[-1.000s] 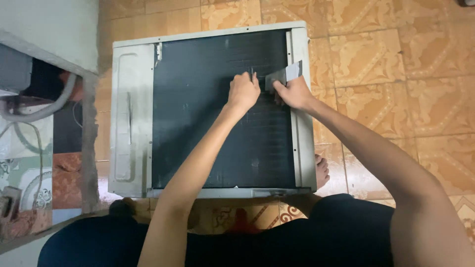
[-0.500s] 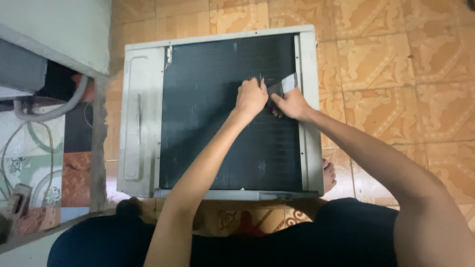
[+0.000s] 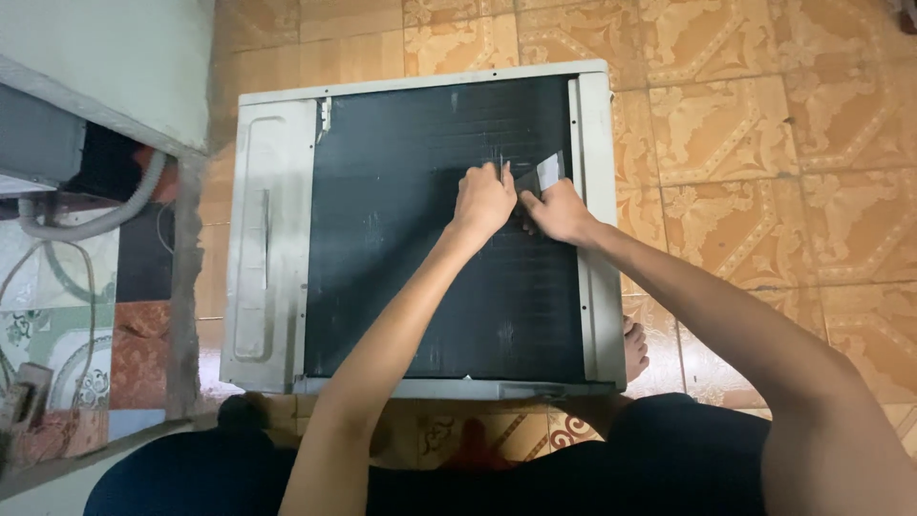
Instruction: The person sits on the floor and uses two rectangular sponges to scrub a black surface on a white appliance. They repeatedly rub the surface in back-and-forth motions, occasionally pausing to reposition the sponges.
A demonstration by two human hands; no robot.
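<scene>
The right hand (image 3: 559,212) has its grip clenched on a small grey comb tool (image 3: 548,170) pressed to the dark coil fins (image 3: 430,248); just beside it, the left hand (image 3: 484,199) pinches a thin metal pick (image 3: 504,168) against the same fins.

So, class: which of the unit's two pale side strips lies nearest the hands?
The narrow right strip, beside the right hand; the wide left panel lies across the dark fins.

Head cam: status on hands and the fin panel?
Left hand pressed on dark fin panel. Right hand grips small grey flat tool against fins. Nothing blocking; unit flat on tiled floor.
</scene>
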